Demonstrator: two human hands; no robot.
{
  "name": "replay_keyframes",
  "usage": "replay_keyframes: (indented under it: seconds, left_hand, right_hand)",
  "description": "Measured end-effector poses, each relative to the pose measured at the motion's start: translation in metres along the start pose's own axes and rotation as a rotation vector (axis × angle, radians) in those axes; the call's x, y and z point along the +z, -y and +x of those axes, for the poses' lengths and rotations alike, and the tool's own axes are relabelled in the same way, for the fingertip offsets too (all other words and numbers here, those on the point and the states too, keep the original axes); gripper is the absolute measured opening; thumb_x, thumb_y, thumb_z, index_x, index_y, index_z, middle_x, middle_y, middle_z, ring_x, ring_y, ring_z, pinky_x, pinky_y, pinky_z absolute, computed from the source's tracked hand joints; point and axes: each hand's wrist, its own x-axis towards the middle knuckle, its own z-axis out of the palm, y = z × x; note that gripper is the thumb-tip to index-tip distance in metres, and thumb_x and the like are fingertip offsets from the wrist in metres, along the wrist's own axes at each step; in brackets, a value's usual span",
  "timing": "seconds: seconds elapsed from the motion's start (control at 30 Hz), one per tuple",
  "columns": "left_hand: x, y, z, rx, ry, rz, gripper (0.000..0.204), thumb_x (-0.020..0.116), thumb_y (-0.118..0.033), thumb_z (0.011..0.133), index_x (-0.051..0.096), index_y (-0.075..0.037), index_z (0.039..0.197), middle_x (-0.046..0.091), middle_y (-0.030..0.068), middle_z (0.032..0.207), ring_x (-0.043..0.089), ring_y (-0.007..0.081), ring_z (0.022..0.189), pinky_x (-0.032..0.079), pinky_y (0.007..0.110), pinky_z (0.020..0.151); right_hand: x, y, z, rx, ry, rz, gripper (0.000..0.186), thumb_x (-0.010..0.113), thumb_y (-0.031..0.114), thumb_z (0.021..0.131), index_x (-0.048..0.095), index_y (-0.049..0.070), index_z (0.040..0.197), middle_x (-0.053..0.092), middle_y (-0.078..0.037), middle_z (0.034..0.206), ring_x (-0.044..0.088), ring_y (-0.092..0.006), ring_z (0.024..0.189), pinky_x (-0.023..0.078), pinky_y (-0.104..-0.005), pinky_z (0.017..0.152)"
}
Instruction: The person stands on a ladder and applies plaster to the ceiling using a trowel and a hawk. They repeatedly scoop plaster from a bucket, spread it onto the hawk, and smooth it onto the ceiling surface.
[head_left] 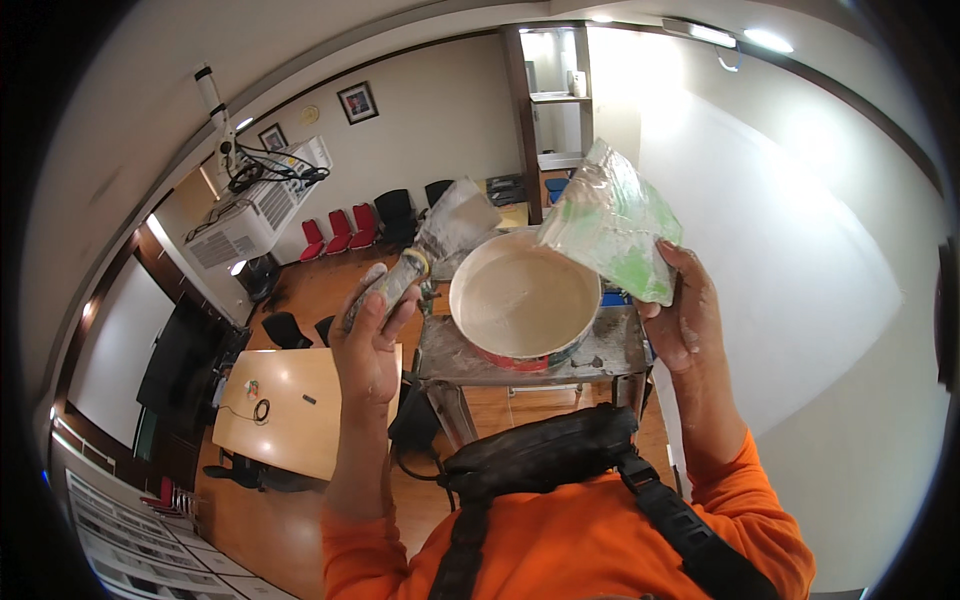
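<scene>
My left hand (pixel 377 325) is closed round the handle of a putty knife (pixel 458 218), whose wide, pale-smeared blade points up and away toward the bucket. In my right hand (pixel 687 310) is a flat green-and-grey plate (pixel 618 222) streaked with whitish paste; my thumb and fingers grip its lower right edge. Between both hands stands a round bucket (pixel 475 345) of cream-coloured paste (pixel 525 295). The plate hangs over the bucket's far right rim, and the blade is just left of it. Pale residue marks my fingers.
The bucket rests on a stained metal stand (pixel 435 362). On the right is a white wall (pixel 770 250) with a smoother-looking patch. A wooden table (pixel 285 400) with a cable stands lower left. Red chairs (pixel 340 230) line the far wall; a projector (pixel 265 200) hangs upper left.
</scene>
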Motion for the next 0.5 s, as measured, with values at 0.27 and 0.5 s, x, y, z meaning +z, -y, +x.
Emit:
replay_keyframes:
  seconds: [0.27, 0.5]
  left_hand:
    - [0.021, 0.009, 0.002, 0.162, 0.145, -0.103, 0.049, 0.063, -0.009, 0.091, 0.044, 0.006, 0.133, 0.053, 0.0209, 0.131, 0.056, 0.0336, 0.118, 0.047, 0.039, 0.103]
    - [0.006, 0.005, -0.007, 0.384, 0.300, 0.402, 0.045, 0.068, 0.008, 0.079, 0.057, 0.005, 0.122, 0.058, 0.0218, 0.126, 0.061, 0.0294, 0.110, 0.052, 0.037, 0.093]
  right_hand:
    - [0.012, -0.029, -0.010, 0.261, 0.042, 0.119, 0.029, 0.053, 0.013, 0.092, 0.049, -0.004, 0.116, 0.062, -0.012, 0.100, 0.065, -0.0179, 0.075, 0.052, -0.0266, 0.049]
    - [0.025, -0.025, -0.004, 0.275, 0.064, 0.250, 0.032, 0.055, 0.011, 0.091, 0.047, -0.005, 0.118, 0.064, -0.013, 0.101, 0.068, -0.0180, 0.079, 0.055, -0.0228, 0.051]
